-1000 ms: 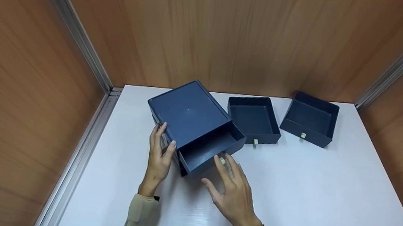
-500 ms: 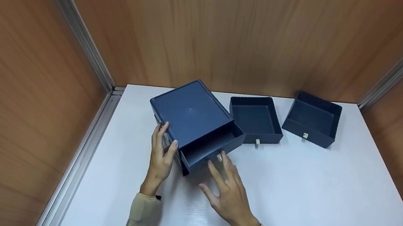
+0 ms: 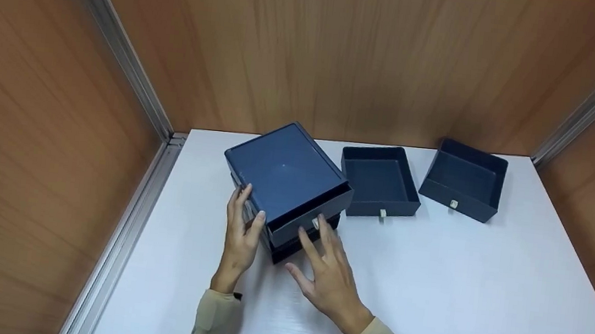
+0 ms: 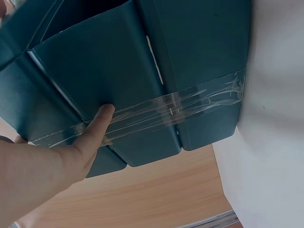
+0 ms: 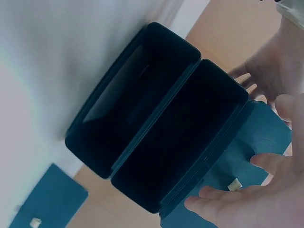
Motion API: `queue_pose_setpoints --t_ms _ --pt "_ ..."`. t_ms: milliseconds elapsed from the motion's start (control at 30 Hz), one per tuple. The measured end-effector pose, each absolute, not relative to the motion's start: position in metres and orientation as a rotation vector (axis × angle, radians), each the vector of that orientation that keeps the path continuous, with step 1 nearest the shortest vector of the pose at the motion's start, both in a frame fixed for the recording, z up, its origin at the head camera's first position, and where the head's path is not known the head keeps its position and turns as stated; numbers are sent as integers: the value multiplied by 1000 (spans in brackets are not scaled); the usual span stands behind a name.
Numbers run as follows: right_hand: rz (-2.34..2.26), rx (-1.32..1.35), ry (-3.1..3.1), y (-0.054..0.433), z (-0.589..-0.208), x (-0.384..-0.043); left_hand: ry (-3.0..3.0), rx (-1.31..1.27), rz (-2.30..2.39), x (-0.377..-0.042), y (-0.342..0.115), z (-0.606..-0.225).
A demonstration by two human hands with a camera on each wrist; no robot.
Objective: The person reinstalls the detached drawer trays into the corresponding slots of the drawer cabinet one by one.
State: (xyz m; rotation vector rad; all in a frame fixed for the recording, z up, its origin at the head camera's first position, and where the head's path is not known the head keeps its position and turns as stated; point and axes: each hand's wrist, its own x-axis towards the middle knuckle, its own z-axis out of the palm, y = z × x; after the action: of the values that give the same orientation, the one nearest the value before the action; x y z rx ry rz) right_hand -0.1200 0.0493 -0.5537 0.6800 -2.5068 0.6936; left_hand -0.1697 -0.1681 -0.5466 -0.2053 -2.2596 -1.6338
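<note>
Dark blue plastic makes up the cabinet, which stands on the white worktop with one corner turned toward the wooden wall behind it. At the top of the cabinet is one drawer; it sits mostly inside, and its front part sticks out a little. Below this drawer, the right wrist view shows two open compartments of the cabinet.

At the left side of the cabinet, the left hand rests with its fingers nearly straight and released, touching the side wall. Clear tape runs across this side of the cabinet. In front of the cabinet, the right hand has its fingers spread and released, the fingertips against the drawer front, around the small pale tab.

Just right of the cabinet lies a loose drawer; farther right of the cabinet lies a second loose drawer. Both have their open side up.
</note>
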Motion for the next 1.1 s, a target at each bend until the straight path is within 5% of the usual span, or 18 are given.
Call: queue_pose_setpoints --t_ms 1100 --pt "688 708 -2533 43 -551 -138 -2258 -206 -1646 -170 -168 -548"
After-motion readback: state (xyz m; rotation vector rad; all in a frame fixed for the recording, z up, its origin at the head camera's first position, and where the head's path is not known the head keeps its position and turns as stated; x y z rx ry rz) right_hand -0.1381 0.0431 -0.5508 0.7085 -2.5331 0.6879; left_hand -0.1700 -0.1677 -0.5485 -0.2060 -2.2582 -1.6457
